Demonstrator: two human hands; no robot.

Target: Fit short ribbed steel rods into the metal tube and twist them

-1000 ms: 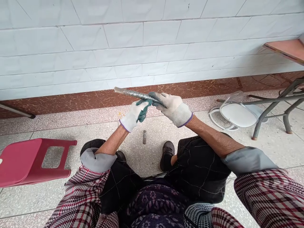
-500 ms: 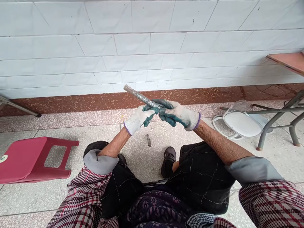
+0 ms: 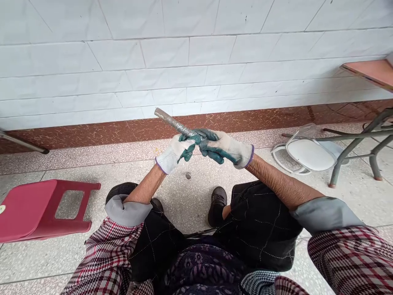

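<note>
A grey rod [image 3: 172, 122], wound along much of its length with shiny silvery wire or thread, slants up and left from my hands. Its far tip is bare. My left hand [image 3: 181, 148], in a white glove with a green coated palm, closes round the wound part with the fingers curled beneath. Close beside it, my right hand [image 3: 217, 146], gloved alike, wraps the rod's near end, which the fingers hide. Below the hands a small dark grey piece [image 3: 188, 175] shows almost end-on. Whether it hangs or lies on the floor, I cannot tell.
A red plastic stool [image 3: 33, 209] stands at the left. To the right are a white folding chair [image 3: 311, 155] and a table [image 3: 370, 71] on grey metal legs. Ahead rises a white tiled wall [image 3: 166, 73] with a brown skirting [image 3: 132, 130]. My shoe [image 3: 217, 203] is beneath.
The small dark piece below my hands looked long and narrow before and now appears short and round. The view has shifted slightly; both hands keep their hold on the rod.
</note>
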